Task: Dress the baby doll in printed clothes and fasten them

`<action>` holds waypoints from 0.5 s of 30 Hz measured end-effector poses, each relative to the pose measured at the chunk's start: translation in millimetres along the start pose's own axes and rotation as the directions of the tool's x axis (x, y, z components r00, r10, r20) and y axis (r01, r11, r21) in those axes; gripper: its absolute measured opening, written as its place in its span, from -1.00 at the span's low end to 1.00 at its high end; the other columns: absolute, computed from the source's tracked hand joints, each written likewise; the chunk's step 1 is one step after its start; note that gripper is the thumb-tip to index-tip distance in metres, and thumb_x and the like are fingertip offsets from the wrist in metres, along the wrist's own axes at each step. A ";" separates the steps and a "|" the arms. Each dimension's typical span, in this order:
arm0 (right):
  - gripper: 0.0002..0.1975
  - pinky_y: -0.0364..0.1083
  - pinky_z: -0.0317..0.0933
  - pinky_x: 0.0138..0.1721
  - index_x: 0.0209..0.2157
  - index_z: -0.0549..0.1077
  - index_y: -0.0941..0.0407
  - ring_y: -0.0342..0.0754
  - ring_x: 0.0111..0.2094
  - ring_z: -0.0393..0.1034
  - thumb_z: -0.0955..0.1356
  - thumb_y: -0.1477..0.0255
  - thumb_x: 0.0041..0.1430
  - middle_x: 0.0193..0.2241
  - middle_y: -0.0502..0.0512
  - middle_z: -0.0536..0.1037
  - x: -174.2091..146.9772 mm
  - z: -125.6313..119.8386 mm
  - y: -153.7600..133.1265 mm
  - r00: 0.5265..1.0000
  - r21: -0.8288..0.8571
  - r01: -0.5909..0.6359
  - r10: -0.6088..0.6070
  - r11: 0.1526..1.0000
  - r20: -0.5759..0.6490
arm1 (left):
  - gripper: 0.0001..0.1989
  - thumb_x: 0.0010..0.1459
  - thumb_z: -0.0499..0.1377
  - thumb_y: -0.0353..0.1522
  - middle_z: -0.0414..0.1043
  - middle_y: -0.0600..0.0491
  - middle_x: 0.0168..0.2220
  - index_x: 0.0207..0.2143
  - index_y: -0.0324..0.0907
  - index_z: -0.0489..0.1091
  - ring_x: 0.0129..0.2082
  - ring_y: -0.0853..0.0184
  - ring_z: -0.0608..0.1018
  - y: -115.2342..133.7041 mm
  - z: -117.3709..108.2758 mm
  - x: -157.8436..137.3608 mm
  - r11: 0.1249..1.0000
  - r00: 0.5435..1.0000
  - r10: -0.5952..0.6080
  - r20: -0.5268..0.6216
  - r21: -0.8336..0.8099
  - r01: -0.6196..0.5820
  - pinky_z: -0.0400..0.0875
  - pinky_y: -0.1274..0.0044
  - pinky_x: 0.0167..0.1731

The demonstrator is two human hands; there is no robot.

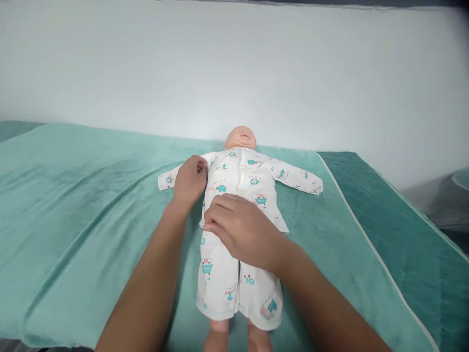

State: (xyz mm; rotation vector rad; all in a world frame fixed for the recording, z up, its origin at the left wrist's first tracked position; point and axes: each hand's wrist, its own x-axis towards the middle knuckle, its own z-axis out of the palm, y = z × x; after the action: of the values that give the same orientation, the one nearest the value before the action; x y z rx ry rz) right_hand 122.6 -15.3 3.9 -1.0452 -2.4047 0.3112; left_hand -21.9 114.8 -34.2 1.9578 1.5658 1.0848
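Observation:
A baby doll (240,138) lies on its back, dressed in a white printed long-sleeved shirt (229,168) and matching white trousers (220,274). At the shirt's left side, just below the sleeve's shoulder, my left hand (190,182) is closed, with fingertips pinching the fabric. My right hand (247,230) reaches across the doll's belly; its thumb and fingers close on the shirt's lower left edge. Both sleeves stretch outward to the sides. The doll's feet show below the trousers, and my right hand covers part of the waist.
Under the doll is a light green blanket (91,210) with wrinkles on the left. A darker green cover (406,234) shows beyond its pale edging on the right. A white wall (234,68) rises behind the doll's head.

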 end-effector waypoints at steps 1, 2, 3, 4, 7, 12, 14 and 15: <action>-0.77 -0.06 0.11 -0.25 -0.37 0.36 0.14 -0.08 -0.33 0.22 0.19 0.50 0.38 -0.37 0.06 0.43 0.0 1.8 1.3 1.000 -0.006 -0.007 0.007 1.000 0.015 | -0.82 0.12 0.04 -0.46 0.47 -0.06 -0.17 -0.23 -0.15 0.35 -0.15 0.20 0.49 -1.1 0.7 -0.1 0.999 1.000 0.021 0.004 0.036 -0.021 0.36 0.34 -0.07; -0.78 -0.06 0.11 -0.26 -0.37 0.36 0.14 -0.08 -0.34 0.22 0.19 0.50 0.38 -0.37 0.06 0.42 0.0 3.4 2.5 1.000 -0.018 -0.013 0.014 1.000 0.027 | -0.78 0.11 0.03 -0.49 0.45 -0.09 -0.14 -0.19 -0.16 0.35 -0.12 0.18 0.48 -1.8 1.2 -0.4 0.996 0.999 0.041 0.008 0.075 -0.042 0.36 0.32 -0.06; -0.78 -0.06 0.11 -0.26 -0.38 0.36 0.14 -0.07 -0.34 0.21 0.19 0.51 0.38 -0.38 0.06 0.42 -0.1 4.6 3.5 0.999 -0.028 -0.017 0.018 0.999 0.036 | -0.73 0.09 0.02 -0.51 0.43 -0.11 -0.11 -0.15 -0.16 0.35 -0.09 0.15 0.47 -2.2 1.5 -0.9 0.991 0.998 0.062 0.010 0.119 -0.062 0.36 0.31 -0.06; -0.77 -0.06 0.11 -0.27 -0.38 0.36 0.14 -0.07 -0.34 0.21 0.19 0.51 0.38 -0.38 0.06 0.42 -0.3 5.2 4.0 0.999 -0.031 -0.020 0.021 0.999 0.041 | -0.68 0.09 0.02 -0.53 0.40 -0.14 -0.07 -0.10 -0.17 0.35 -0.05 0.13 0.45 -2.4 1.7 -1.5 0.982 0.997 0.082 0.011 0.169 -0.083 0.36 0.29 -0.05; -0.78 -0.07 0.11 -0.27 -0.37 0.34 0.13 -0.08 -0.33 0.23 0.19 0.49 0.38 -0.36 0.06 0.42 -0.9 3.2 3.2 0.999 0.042 -0.026 0.025 0.999 0.021 | -0.59 0.11 0.03 -0.52 0.31 -0.17 0.03 0.03 -0.14 0.32 0.05 0.05 0.36 -2.2 1.7 -3.2 0.931 0.989 0.147 0.010 0.337 -0.142 0.34 0.26 -0.03; -0.82 -0.09 0.14 -0.25 -0.36 0.29 0.11 -0.10 -0.31 0.25 0.20 0.48 0.38 -0.35 0.03 0.41 -1.4 -1.5 1.8 0.998 0.208 -0.020 0.030 0.978 -0.048 | -0.55 0.17 0.02 -0.46 0.28 -0.11 0.11 0.12 -0.05 0.28 0.11 0.01 0.28 -7.1 2.5 -3.7 0.828 0.990 0.142 0.019 0.545 -0.129 0.30 0.18 0.02; -0.82 -0.09 0.14 -0.26 -0.36 0.30 0.11 -0.10 -0.31 0.25 0.21 0.49 0.38 -0.35 0.03 0.41 -1.1 0.1 2.2 0.999 0.196 -0.030 0.037 0.980 -0.032 | -0.52 0.18 -0.01 -0.47 0.30 -0.10 0.13 0.15 -0.05 0.26 0.14 0.01 0.26 -12.0 3.6 -3.1 0.812 0.993 0.109 0.034 0.573 -0.109 0.28 0.15 0.04; -0.82 -0.08 0.13 -0.27 -0.36 0.31 0.11 -0.10 -0.32 0.24 0.21 0.49 0.38 -0.35 0.03 0.42 -0.9 1.5 2.5 0.999 0.168 -0.034 0.036 0.985 -0.014 | -0.50 0.18 -0.02 -0.47 0.30 -0.10 0.14 0.17 -0.05 0.24 0.15 0.00 0.25 -14.7 4.3 -2.8 0.807 0.995 0.091 0.046 0.582 -0.100 0.26 0.13 0.06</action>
State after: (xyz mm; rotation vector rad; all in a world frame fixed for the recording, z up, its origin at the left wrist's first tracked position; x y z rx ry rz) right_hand 123.9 -14.3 1.3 -1.0101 -2.3017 0.5059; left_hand -28.0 117.0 -48.3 2.4472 1.9815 0.6503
